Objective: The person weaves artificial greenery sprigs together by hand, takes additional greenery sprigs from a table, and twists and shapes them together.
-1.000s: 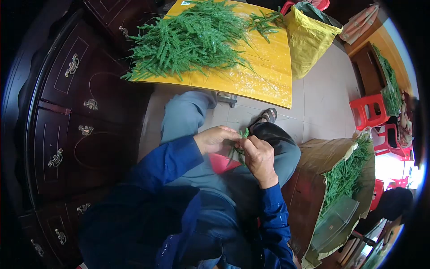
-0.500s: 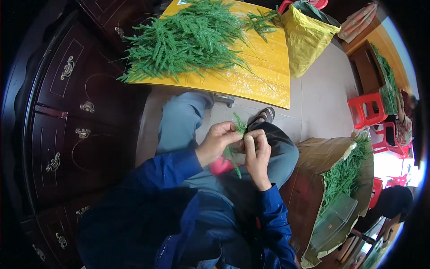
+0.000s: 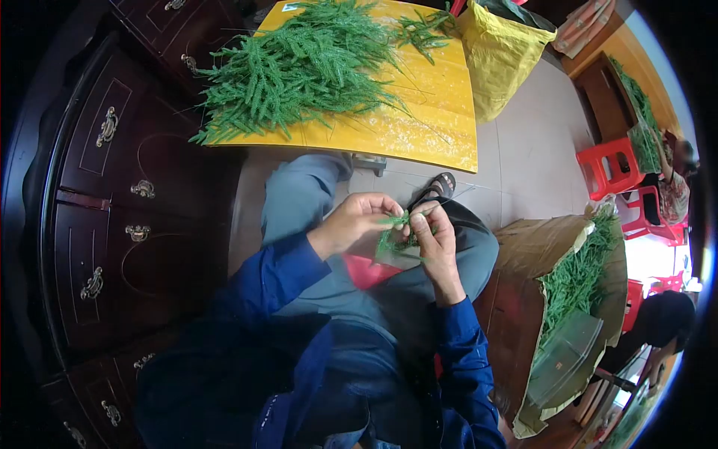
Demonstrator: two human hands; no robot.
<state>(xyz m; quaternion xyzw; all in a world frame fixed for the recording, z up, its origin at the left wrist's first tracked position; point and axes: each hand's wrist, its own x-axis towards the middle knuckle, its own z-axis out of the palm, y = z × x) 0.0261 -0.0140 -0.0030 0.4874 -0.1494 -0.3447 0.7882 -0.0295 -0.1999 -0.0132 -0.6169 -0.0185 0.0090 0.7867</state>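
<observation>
Above my lap, my left hand (image 3: 364,218) pinches a small green artificial sprig (image 3: 387,242) between thumb and fingers. My right hand (image 3: 435,241) is closed on the same sprig from the right, thumb pressed against the fingers. The two hands nearly touch. Leafy bits hang below the fingertips, and thin stems or wires stick out toward the upper right. Exactly where the strands join is hidden by my fingers. Beyond my knees, a large heap of green sprigs (image 3: 299,71) lies on the yellow table (image 3: 441,97), with a few loose sprigs (image 3: 425,34) on its far right.
A dark wooden cabinet (image 3: 168,247) stands at my left. To the right is an open cardboard box (image 3: 516,258) holding more greenery (image 3: 572,284). A yellow sack (image 3: 501,63) stands beside the table. Farther right are red stools (image 3: 607,170) and another person (image 3: 674,198).
The sprig has turned from upright, with a long piece hanging down, to bunched between my fingers. Thin stems now point to the upper right. The view has shifted slightly.
</observation>
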